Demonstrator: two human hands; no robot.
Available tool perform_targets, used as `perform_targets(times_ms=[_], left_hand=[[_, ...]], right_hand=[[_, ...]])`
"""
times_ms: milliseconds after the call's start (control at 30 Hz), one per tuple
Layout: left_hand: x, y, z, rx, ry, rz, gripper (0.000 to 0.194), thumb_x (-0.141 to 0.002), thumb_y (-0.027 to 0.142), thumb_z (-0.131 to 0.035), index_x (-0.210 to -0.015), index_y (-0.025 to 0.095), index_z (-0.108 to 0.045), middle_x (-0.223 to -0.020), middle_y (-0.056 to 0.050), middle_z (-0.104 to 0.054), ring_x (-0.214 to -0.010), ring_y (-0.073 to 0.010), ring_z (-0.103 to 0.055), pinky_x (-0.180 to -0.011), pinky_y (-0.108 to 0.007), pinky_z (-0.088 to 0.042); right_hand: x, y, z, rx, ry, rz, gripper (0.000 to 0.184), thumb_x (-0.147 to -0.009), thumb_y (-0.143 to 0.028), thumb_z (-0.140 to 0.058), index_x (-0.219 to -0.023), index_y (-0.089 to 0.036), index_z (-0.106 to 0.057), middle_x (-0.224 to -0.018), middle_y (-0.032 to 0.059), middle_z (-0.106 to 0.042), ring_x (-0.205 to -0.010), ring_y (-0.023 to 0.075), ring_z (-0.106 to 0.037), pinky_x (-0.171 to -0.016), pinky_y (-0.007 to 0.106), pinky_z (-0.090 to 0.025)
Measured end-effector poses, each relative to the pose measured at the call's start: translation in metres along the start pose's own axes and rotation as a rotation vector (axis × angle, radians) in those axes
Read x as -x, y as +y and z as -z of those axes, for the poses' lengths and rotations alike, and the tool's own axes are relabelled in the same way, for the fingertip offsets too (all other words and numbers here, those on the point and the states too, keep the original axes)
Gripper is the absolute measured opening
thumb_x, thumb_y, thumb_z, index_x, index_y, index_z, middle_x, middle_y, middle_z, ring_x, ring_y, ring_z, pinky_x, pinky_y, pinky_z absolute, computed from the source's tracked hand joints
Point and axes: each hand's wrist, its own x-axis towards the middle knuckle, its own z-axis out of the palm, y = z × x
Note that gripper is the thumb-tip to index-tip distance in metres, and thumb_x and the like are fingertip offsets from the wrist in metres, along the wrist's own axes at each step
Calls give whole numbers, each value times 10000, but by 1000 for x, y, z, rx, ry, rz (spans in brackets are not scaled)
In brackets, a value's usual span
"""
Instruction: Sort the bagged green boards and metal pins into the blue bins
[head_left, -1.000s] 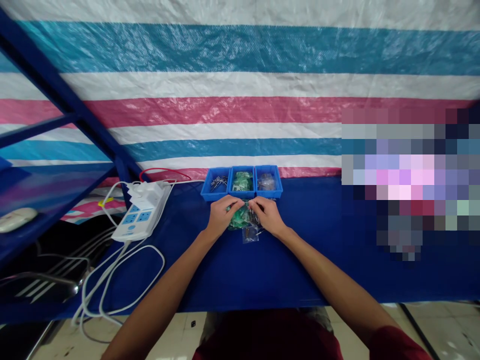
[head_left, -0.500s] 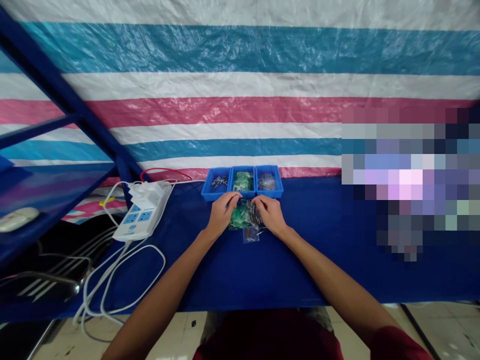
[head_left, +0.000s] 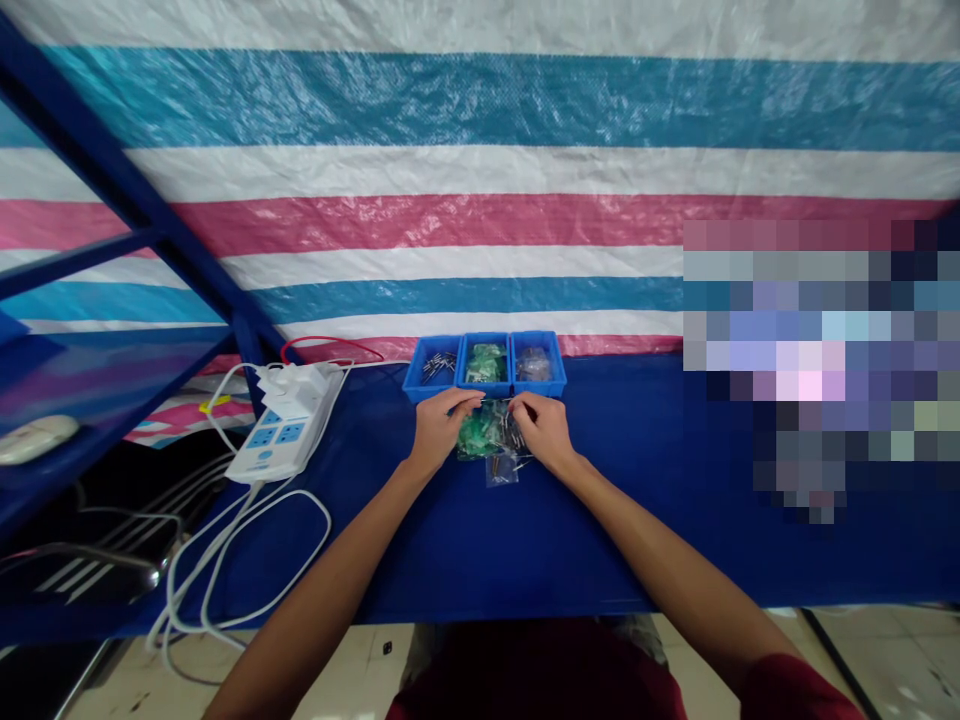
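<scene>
Nearest the camera: dark red shirt at the bottom edge, both bare forearms running up over the near edge of the blue surface (head_left: pixel 675 480) toward its middle.

Small clear bag (head_left: pixel 500 468) w/ a few tiny parts lies flat on the surface just below the hands, touching the pile above it.

Left hand (head_left: pixel 437 428) rests palm-down, fingers curled, tips at the upper left edge of the green parts pile (head_left: pixel 478 432). Looks like a pinch on the clear plastic there, but too small to tell if it actually grips anything. Right hand (head_left: pixel 545 432) mirrors it on the pile's right side, thumb and forefinger drawn together at the top right of the pile beside some thin dark metal pins (head_left: pixel 513 437); can't tell what, if anything, is between them. The pile sits between the two hands, approx. mid-surface, close to the far edge.

Just beyond the fingertips, three small blue bins side by side along the far edge: left bin (head_left: pixel 433 367) holds metal pins, middle bin (head_left: pixel 485 364) green parts, right bin (head_left: pixel 535 365) clear bags.

Toward the far left corner: white power strip (head_left: pixel 281 432) w/ a white plug block on top; its white cables (head_left: pixel 225 570) loop off the left edge. A red wire (head_left: pixel 330 345) arcs behind it.

Left: blue shelf frame (head_left: pixel 112 190). Behind everything: striped tarp (head_left: pixel 480 180), teal, white, pink. Right side is a blurred patch.
</scene>
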Motion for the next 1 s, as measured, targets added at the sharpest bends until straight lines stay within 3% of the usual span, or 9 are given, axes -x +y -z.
perform_targets(times_ms=[100,233,433,600,667,833,1000], left_hand=[[-2,-2,1,-15,-103,-53,280,-936,305,-445,-934,176,-693,-793,-34,-707,-625,-118,-611,-644,-229,-489],[-2,-1,1,-4,-206,26,219,-927,338,-469,-959,169,-604,-582,42,-602,-497,-88,-515,-555,-193,-421],[1,4,1,123,-246,166,217,-889,390,-537,-936,185,-485,-475,105,-457,-430,-67,-419,-485,-168,-343],[0,5,2,152,-267,164,266,-881,414,-541,-1004,178,-539,-472,91,-475,-418,-77,-439,-469,-179,-357],[-1,6,3,116,-243,122,272,-872,415,-554,-991,174,-597,-518,56,-559,-451,-91,-497,-491,-193,-394],[-1,7,5,-67,-149,-28,321,-881,423,-545,-725,172,-669,-619,-8,-666,-540,-122,-585,-554,-225,-447],[-16,-11,21,-353,216,-129,285,-917,378,-514,-831,173,-693,-735,-43,-696,-658,-148,-620,-703,-262,-472]], right_hand=[[-1,-1,0,-8,16,0,277,-870,-254,-426,-761,-177,-669,-716,29,-678,-601,144,-576,-623,247,-403],[0,-3,0,-26,7,24,276,-901,-291,-438,-852,-171,-681,-814,50,-698,-664,153,-600,-670,255,-436],[2,-1,-2,-9,-130,157,270,-926,-359,-473,-970,-194,-683,-853,61,-669,-742,162,-593,-722,271,-455],[3,0,-3,-40,-154,200,301,-944,-372,-447,-924,-191,-687,-837,66,-655,-744,158,-591,-720,270,-457],[3,0,-3,-41,-135,177,301,-946,-367,-441,-919,-195,-686,-827,64,-657,-746,161,-595,-728,274,-459],[3,0,-2,-43,-78,123,295,-937,-365,-451,-890,-201,-692,-845,63,-685,-770,173,-621,-758,281,-467],[-3,-1,6,-34,17,43,310,-926,-351,-447,-888,-178,-701,-855,66,-711,-769,187,-645,-730,279,-464]])
